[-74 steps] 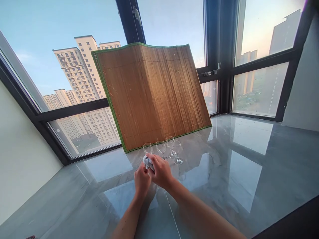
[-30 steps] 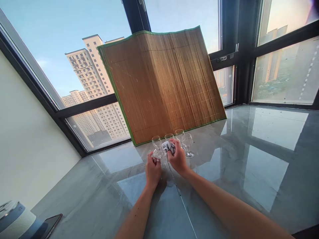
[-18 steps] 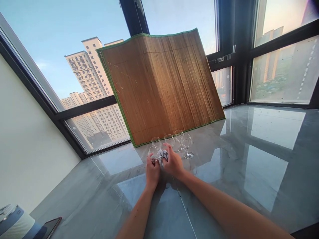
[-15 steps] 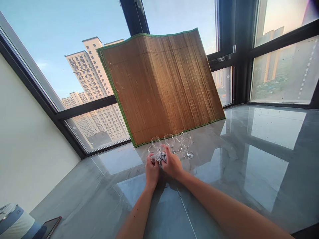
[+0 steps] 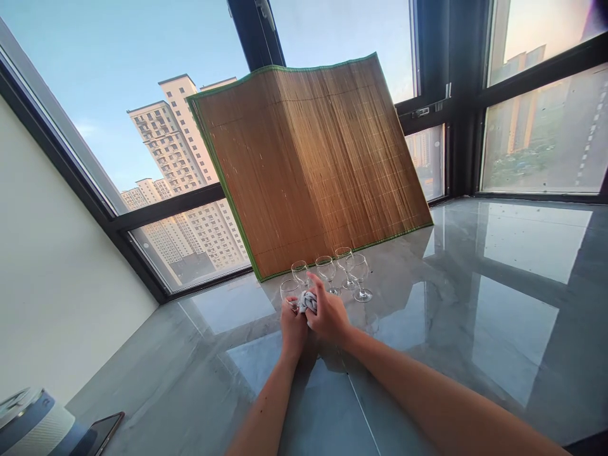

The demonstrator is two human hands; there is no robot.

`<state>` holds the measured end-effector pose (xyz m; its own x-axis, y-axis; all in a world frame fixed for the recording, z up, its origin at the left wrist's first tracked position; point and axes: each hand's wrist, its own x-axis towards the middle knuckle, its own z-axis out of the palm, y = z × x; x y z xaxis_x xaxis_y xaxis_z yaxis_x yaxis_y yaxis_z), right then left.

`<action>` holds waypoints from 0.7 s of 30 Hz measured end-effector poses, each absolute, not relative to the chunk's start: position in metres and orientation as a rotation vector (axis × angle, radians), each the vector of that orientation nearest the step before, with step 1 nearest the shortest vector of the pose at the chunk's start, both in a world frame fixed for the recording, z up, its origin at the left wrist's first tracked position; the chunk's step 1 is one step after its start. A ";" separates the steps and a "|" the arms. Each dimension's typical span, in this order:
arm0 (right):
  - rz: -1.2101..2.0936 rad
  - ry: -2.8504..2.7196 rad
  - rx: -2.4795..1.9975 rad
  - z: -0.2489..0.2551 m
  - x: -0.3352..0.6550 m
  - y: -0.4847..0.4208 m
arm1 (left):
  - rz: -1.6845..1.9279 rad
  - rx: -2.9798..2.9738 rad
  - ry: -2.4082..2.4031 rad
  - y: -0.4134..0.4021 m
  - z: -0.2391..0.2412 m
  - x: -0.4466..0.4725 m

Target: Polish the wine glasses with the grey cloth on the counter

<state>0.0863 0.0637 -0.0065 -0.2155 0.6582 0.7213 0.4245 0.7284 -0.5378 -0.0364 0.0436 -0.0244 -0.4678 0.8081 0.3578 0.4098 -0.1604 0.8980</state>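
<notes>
The person's left hand (image 5: 293, 326) is closed around a small wine glass (image 5: 288, 291), holding it low over the tabletop (image 5: 475, 329) just in front of the body. The right hand (image 5: 330, 316) is closed on a bunched pale cloth (image 5: 308, 301) and presses it against the right side of the glass's bowl, so the two hands touch around glass and cloth. The glass's rim and part of its bowl show above the left fingers. Its stem and foot are hidden by the hands.

Just beyond the hands, four other glasses (image 5: 326, 268) stand upright in a loose row on the tabletop. The nearest is close behind the cloth and the farthest lies off to the right. Behind them a bamboo mat (image 5: 308, 164) leans against the window.

As a judgement, the wiping is somewhere in the middle: one glass is in hand under the cloth, and four stand waiting or finished. The view does not show which of those have been wiped, since all look equally clear from here.

Far to the left of the hands, at the near edge, lies a phone (image 5: 99, 430) beside a round container (image 5: 28, 418).
</notes>
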 end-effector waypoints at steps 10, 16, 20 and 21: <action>0.254 -1.756 -0.641 0.002 0.088 0.057 | 1.626 1.427 1.919 0.038 -0.020 -0.033; 0.201 -1.690 -0.618 0.006 0.091 0.060 | 1.582 1.507 2.167 0.034 -0.016 -0.033; 0.146 -1.629 -0.603 0.007 0.091 0.059 | 1.501 1.651 2.362 0.031 -0.013 -0.029; 0.131 -1.620 -0.600 0.008 0.091 0.058 | 1.464 1.693 2.402 0.030 -0.012 -0.028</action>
